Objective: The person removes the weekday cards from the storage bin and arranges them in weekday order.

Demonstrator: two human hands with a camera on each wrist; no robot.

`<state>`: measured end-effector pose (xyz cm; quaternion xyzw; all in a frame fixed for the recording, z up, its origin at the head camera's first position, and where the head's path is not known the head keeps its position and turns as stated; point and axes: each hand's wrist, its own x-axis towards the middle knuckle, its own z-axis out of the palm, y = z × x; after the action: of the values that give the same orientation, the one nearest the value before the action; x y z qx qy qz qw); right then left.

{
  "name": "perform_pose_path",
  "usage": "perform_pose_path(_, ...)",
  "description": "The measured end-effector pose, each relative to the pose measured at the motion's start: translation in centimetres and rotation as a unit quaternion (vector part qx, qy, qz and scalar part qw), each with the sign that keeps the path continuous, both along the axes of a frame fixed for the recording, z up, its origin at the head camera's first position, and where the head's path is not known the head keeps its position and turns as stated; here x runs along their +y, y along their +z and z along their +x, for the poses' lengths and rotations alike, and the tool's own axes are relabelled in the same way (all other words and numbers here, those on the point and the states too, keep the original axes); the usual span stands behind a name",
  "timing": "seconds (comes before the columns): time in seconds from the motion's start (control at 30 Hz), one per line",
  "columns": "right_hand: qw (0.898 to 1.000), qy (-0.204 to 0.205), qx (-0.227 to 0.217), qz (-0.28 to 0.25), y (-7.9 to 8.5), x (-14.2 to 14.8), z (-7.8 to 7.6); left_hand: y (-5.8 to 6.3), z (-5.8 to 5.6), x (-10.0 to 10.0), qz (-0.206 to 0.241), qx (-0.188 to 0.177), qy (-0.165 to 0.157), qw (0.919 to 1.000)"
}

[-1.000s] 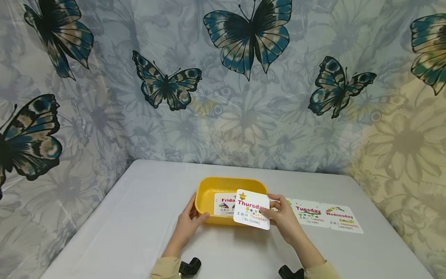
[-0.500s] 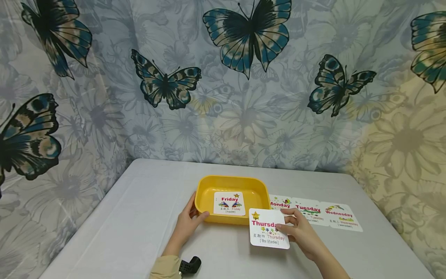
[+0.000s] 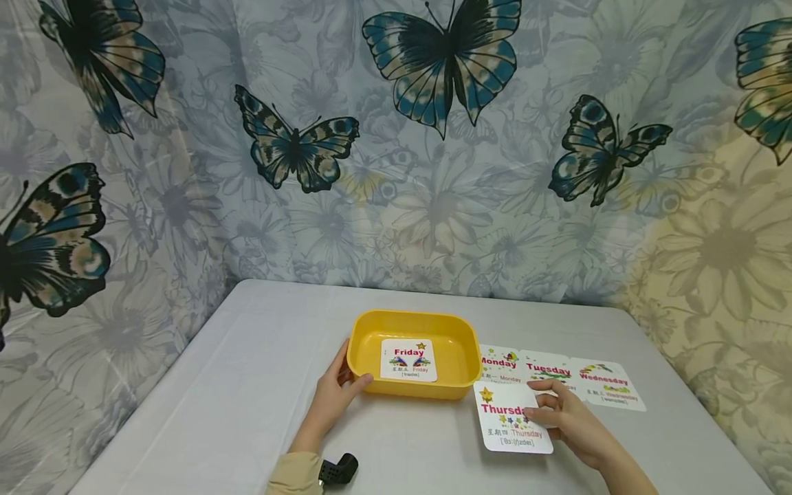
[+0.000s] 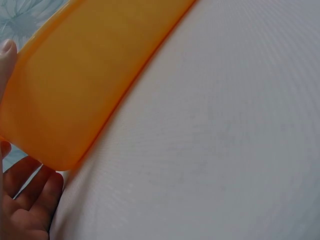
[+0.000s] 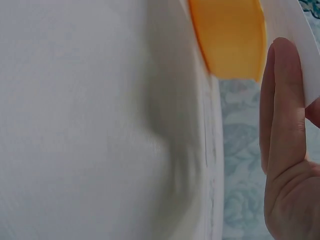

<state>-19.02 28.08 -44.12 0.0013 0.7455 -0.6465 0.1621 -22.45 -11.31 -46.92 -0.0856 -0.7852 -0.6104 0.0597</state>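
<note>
My left hand (image 3: 328, 402) grips the left end of a shallow yellow plastic box (image 3: 421, 390), thumb along its front corner. The left wrist view shows the fingers (image 4: 42, 187) at the box's lower corner. Inside the box lies a white "Friday" card (image 3: 408, 371). Right of the box, my right hand (image 3: 575, 423) pinches a "Thursday" card (image 3: 504, 440) by its right edge, raised above the table and facing up. It overlaps the lower part of the "Monday" card (image 3: 498, 361) in the head view. In the right wrist view, straight fingers (image 5: 287, 100) back the card (image 5: 290, 22).
Beyond the right hand, a "Tuesday" card (image 3: 544, 366) and a "Wednesday" card (image 3: 609, 388) continue the row from Monday on the white table (image 3: 247, 357). A butterfly-patterned curtain (image 3: 433, 206) hangs behind the table. A black device (image 3: 339, 471) sits at the left wrist.
The right hand has carried the Thursday card from over the box's front right to the right and toward the person, uncovering the Friday card. The left hand and box stay in place.
</note>
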Motion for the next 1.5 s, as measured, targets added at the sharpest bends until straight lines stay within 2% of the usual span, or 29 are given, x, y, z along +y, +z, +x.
perform_pose_path(0.27, 1.0, -0.018, -0.009, 0.019, -0.4, 0.6, 0.0, 0.2, 0.0, 0.0, -0.002, 0.002, 0.003, 1.0)
perform_pose_path(0.47, 0.994, -0.064, -0.004, 0.089, -1.1, -0.2, -0.2, 0.2, 0.0, 0.0, 0.0, 0.0, 0.001, 1.0)
perform_pose_path(0.53, 0.988, -0.085, 0.002, 0.132, -1.2, -0.5, -0.3, 0.2, 0.1, 0.1, 0.0, -0.002, 0.0, 1.0)
perform_pose_path(0.63, 0.971, -0.103, 0.023, 0.214, -1.3, -0.8, -0.5, 0.3, 0.1, 0.1, -0.002, -0.002, 0.001, 1.0)
perform_pose_path(0.8, 0.937, -0.081, 0.064, 0.333, -1.3, -1.0, -0.6, 0.4, 0.1, 0.1, -0.005, -0.005, 0.004, 1.0)
perform_pose_path(0.97, 0.915, -0.066, 0.09, 0.388, -1.6, -1.1, -0.8, 0.4, 0.1, 0.1, -0.001, -0.007, 0.002, 1.0)
perform_pose_path(1.17, 0.904, -0.066, 0.102, 0.41, -1.9, -1.2, -1.1, 0.4, 0.1, 0.0, 0.0, -0.005, 0.003, 1.0)
perform_pose_path(1.37, 0.902, -0.068, 0.114, 0.411, -2.0, -1.3, -1.2, 0.2, 0.0, 0.0, 0.001, -0.004, 0.003, 1.0)
perform_pose_path(1.5, 0.9, -0.072, 0.119, 0.412, -2.0, -1.3, -1.2, -1.6, -1.0, -0.2, 0.001, -0.002, 0.008, 1.0)
